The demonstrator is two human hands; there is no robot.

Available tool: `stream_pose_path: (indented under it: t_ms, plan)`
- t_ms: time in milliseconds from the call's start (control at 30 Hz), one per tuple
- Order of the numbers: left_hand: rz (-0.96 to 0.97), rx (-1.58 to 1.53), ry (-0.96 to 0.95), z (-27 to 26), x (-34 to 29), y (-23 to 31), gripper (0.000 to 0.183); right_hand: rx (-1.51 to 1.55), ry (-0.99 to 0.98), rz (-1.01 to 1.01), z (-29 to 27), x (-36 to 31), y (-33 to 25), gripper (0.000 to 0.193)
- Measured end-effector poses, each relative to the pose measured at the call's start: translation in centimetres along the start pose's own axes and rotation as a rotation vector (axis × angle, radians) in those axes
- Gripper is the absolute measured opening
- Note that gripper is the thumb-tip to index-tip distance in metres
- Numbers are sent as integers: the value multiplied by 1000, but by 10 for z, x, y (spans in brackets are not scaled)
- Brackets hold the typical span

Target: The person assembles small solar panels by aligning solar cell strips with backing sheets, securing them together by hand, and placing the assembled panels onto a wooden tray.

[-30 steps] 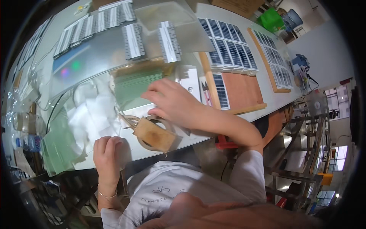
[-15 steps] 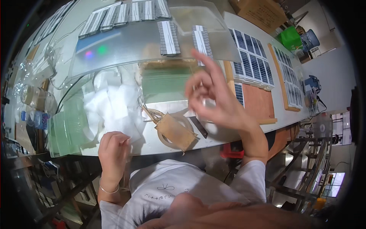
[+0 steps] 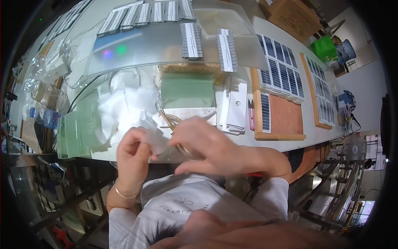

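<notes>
Near the table's front edge, my left hand is closed on a thin translucent white sheet, pinched between thumb and fingers. My right hand reaches across from the right, a little blurred, its thumb and fingers spread just beside that sheet. Nothing shows in it. Behind my left hand lies a loose heap of similar white sheets. Past my right hand, a coiled tan cord is partly visible; what lies under the hand is hidden. A stack of green-tinted glass panes stands behind the cord.
A raised clear panel carries several grey-and-white strips. More green panes are at the left. White plates, pink-handled scissors and small solar panels in a wooden frame lie on the right. A cardboard box stands behind.
My right hand has come down and left, toward my left hand. A white sheet now shows in my left hand. The view has shifted slightly, and the white plates and scissors are uncovered.
</notes>
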State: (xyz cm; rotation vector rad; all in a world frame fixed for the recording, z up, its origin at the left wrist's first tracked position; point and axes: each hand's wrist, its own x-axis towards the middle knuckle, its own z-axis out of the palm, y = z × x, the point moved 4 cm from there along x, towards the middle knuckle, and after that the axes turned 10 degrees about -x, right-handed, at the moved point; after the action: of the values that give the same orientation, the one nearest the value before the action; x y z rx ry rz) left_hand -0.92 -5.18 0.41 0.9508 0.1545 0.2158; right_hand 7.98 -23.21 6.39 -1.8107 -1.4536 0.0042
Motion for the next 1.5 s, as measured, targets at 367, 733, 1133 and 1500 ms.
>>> stream_pose_path:
  t_ms: [367, 733, 1133, 1500]
  plan:
    - [-14, -204, -136, -6, 4, -30, 24, 133, -29, 142, 33, 18, 8, 50]
    - [19, -227, 94, -41, 7, -9, 10, 243, 11, 368, 23, 27, 28, 13]
    - [719, 1531, -68, -24, 21, 8, 29, 5, 91, 183, -22, 57, 23, 9]
    - [903, 1333, -280, -2, -10, 8, 29, 34, -208, 357, -36, -19, 16, 13]
